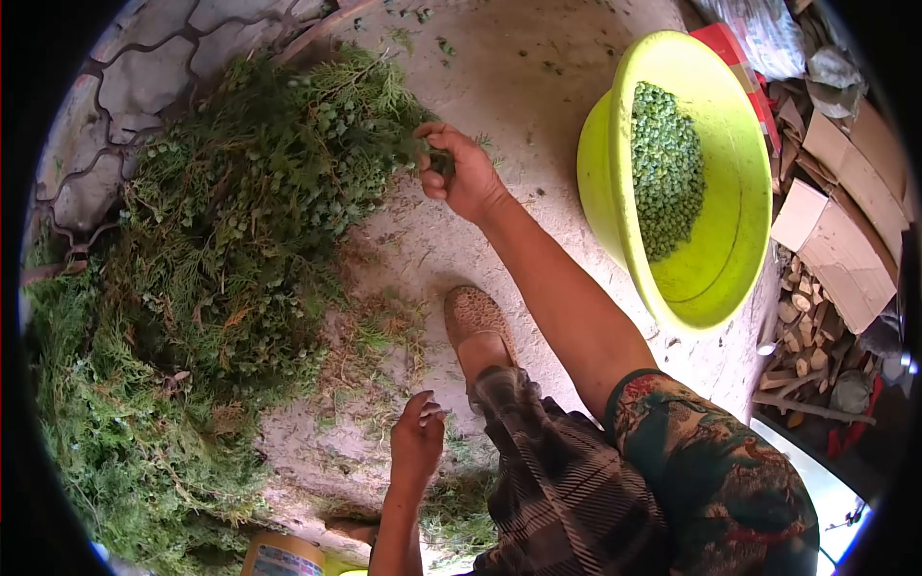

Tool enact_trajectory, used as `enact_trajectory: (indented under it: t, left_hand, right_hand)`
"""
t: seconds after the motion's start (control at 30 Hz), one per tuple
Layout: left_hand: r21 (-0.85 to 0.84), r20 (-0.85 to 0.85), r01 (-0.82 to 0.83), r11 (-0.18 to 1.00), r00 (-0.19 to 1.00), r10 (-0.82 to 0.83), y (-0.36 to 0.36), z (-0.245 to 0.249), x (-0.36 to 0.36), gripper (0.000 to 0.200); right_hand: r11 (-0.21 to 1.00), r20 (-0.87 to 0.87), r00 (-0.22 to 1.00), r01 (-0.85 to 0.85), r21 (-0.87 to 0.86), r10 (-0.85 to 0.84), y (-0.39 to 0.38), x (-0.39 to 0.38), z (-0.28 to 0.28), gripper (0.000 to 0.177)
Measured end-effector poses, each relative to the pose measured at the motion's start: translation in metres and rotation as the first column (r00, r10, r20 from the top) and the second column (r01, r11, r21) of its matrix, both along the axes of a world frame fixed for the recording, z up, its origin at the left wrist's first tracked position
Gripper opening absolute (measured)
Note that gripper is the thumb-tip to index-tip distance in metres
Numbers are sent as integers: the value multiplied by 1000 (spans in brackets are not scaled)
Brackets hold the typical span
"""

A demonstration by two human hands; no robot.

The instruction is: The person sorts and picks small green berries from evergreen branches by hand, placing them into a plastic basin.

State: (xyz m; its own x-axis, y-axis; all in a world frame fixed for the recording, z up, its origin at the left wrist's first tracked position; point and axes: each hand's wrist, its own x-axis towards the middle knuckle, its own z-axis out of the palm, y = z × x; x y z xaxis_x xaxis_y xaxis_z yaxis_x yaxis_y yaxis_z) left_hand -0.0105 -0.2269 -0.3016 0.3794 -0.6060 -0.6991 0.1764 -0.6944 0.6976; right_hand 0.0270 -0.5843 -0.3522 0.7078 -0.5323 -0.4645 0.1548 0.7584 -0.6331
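Concrete floor (538, 106): pale and dusty, strewn with plant litter, meeting interlocking pavers (144, 86) at upper left.
Conifer heap (240, 192): cut, flat-sprayed branches with green cones among them, spread over the left side; its upper right edge lies just beside the right hand (449, 165).
Lime-yellow basin (735, 163): on the floor at right, well apart from the heap.
Printed sleeve (711, 461): dark green with a leafy pattern, on the right arm.
Plaid cloth (576, 490): dark checks, over the person's leg.
Cardboard (845, 254): flattened pieces at far right, beyond the basin.
Firewood (797, 317): short chopped lengths below the cardboard.
Picked cones (665, 173): small, round, green, massed along the left part of the basin's inside.
Textured shoe (478, 322): brown slip-on, between the two hands.
Right hand: fingers curled in around a dark green sprig (441, 161), blurred.
Left hand (417, 444): held low above the littered floor, fingers bent, something pale at the tips; I cannot tell whether it grasps anything.
Loose cones (447, 46): a few green bits scattered at the top.
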Motion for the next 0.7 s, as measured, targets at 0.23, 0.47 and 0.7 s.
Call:
enact_trajectory:
  t: [0.23, 0.47, 0.7]
  left_hand:
    - [-8, -33, -35, 999, 999, 35, -8, 3, 6, 34]
    - [30, -65, -79, 996, 995, 81, -18, 4, 10, 33]
    - [59, -101, -78, 995, 991, 84, -30, 14, 20, 34]
  right_hand:
    - [999, -208, 978, 9, 53, 2, 6, -16, -8, 26]
    - [254, -666, 685, -616, -746, -294, 19, 17, -24, 26]
    - [683, -596, 752, -593, -426, 281, 17, 5, -18, 20]
